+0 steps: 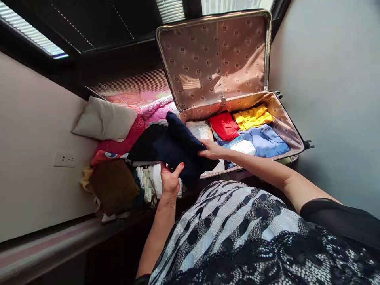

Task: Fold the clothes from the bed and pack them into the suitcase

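Observation:
A dark navy garment (175, 148) is held up between both hands, just left of an open suitcase (285, 118). My left hand (170, 180) grips its lower edge from below, thumb up against the cloth. My right hand (210, 149) pinches its right side, fingers closed on the fabric. Inside the suitcase lie folded clothes: a red piece (224, 125), a yellow piece (252, 116), a light blue piece (265, 140) and a white piece (244, 146).
The suitcase lid (213, 55) stands upright against the window. To the left are a white pillow (103, 118), pink bedding (154, 109), a brown garment (114, 184) and white clothes (148, 180) in a heap. A wall socket (64, 159) sits at left.

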`<action>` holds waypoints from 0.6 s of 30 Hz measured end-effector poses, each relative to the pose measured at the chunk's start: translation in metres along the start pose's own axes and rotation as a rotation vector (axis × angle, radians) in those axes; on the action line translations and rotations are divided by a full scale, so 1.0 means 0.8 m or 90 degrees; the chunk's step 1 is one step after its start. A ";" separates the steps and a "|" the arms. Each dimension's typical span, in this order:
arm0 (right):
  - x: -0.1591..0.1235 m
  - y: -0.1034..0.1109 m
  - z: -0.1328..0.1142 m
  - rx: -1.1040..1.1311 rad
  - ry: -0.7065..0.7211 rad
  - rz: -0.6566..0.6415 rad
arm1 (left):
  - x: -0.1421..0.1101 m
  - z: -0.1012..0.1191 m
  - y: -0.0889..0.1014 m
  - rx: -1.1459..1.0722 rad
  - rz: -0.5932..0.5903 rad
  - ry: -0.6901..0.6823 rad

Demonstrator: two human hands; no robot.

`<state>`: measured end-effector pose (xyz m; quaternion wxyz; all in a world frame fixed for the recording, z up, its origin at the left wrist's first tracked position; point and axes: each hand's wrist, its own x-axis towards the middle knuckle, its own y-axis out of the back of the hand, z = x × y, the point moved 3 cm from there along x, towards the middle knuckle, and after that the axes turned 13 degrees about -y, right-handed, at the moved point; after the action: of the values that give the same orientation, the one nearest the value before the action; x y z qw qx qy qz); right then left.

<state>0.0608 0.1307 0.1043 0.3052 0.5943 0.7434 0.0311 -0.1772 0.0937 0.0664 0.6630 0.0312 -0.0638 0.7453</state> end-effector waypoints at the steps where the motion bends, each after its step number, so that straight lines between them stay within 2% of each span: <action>1: -0.005 0.026 0.014 0.020 0.006 0.010 | 0.008 -0.007 -0.029 -0.033 -0.023 0.020; 5: -0.031 0.131 0.094 0.103 0.002 0.053 | 0.025 -0.053 -0.156 -0.138 -0.123 0.143; 8: -0.053 0.197 0.180 0.219 -0.112 0.119 | 0.018 -0.090 -0.248 -0.182 -0.189 0.243; 11: -0.078 0.245 0.272 0.299 -0.240 0.168 | -0.001 -0.114 -0.330 -0.208 -0.259 0.275; 15: -0.111 0.298 0.368 0.287 -0.307 0.222 | -0.029 -0.134 -0.414 -0.213 -0.320 0.285; 18: -0.124 0.335 0.405 0.232 -0.261 0.290 | -0.041 -0.147 -0.452 -0.191 -0.333 0.304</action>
<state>0.4617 0.0167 -0.0077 0.3225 0.7835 0.5082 -0.1544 0.1903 0.1183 -0.0347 0.8243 -0.2255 -0.0055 0.5193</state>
